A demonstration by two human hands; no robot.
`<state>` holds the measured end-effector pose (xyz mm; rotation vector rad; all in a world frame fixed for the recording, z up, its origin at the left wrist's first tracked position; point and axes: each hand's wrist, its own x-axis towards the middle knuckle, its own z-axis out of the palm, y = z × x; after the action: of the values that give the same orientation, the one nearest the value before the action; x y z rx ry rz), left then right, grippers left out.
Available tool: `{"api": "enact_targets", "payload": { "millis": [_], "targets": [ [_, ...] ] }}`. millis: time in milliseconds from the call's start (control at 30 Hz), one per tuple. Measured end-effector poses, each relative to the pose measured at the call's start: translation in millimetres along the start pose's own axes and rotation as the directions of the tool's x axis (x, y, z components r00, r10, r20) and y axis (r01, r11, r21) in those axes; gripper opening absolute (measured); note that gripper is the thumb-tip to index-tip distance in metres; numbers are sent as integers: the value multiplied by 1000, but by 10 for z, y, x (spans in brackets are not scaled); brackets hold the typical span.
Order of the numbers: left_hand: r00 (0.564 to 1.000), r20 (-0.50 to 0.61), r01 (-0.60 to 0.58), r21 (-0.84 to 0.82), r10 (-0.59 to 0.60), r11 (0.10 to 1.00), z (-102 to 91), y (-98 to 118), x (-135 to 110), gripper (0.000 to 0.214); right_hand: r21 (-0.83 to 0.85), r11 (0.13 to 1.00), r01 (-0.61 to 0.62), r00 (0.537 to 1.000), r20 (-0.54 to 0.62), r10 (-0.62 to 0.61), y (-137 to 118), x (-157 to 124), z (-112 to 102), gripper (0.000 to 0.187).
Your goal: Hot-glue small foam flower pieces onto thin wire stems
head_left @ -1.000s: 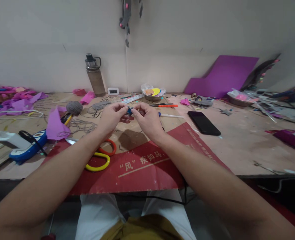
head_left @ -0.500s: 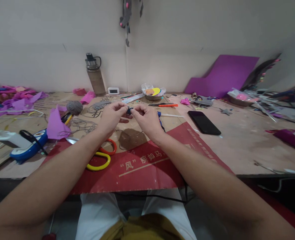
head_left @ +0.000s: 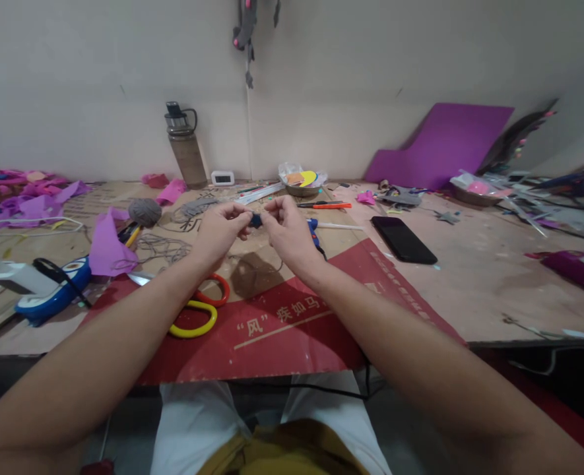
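My left hand (head_left: 221,229) and my right hand (head_left: 288,229) meet above the middle of the table, both with fingers pinched on a small dark blue piece (head_left: 255,220) held between them. Most of that piece is hidden by my fingertips. A thin grey thread (head_left: 272,269) hangs down from my right hand toward the cardboard. Below my left wrist lie scissors (head_left: 198,315) with a red and a yellow handle. A blue glue gun (head_left: 315,232) lies just behind my right hand.
A red and brown cardboard sheet (head_left: 272,323) covers the table front. A black phone (head_left: 403,239) lies to the right, a grey yarn ball (head_left: 144,212) and purple felt (head_left: 106,247) to the left. At the back stand a bottle (head_left: 183,146), a bowl (head_left: 302,181) and a purple sheet (head_left: 440,145).
Both hands stayed pinched on the small blue piece and shifted very slightly; the right fingers turned a little. The view drifted a little.
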<state>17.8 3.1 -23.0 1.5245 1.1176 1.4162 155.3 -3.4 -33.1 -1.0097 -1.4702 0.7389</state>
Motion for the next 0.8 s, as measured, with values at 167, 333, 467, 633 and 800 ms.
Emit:
{"api": "enact_targets", "payload": {
  "millis": [167,333,467,633,800],
  "targets": [
    [1000,0,19,-48,-19,999,8,8,4,8,-197,968,157,987,0,-160,-59,-26,-46,6],
    [999,-22,22,-85,-23,996,11,3,14,8,-224,962,158,986,-15,-166,-54,-15,-47,7],
    [999,-24,28,-123,-31,992,18,18,5,7,-237,960,152,987,-13,-160,-42,-16,-20,12],
    [999,-3,50,-191,-52,980,39,67,-23,7,-203,975,92,993,-47,-104,-19,-2,4,15],
    [997,27,78,-216,-74,973,53,94,-46,10,-116,993,25,997,-68,-33,23,43,1,16]
  ]
}}
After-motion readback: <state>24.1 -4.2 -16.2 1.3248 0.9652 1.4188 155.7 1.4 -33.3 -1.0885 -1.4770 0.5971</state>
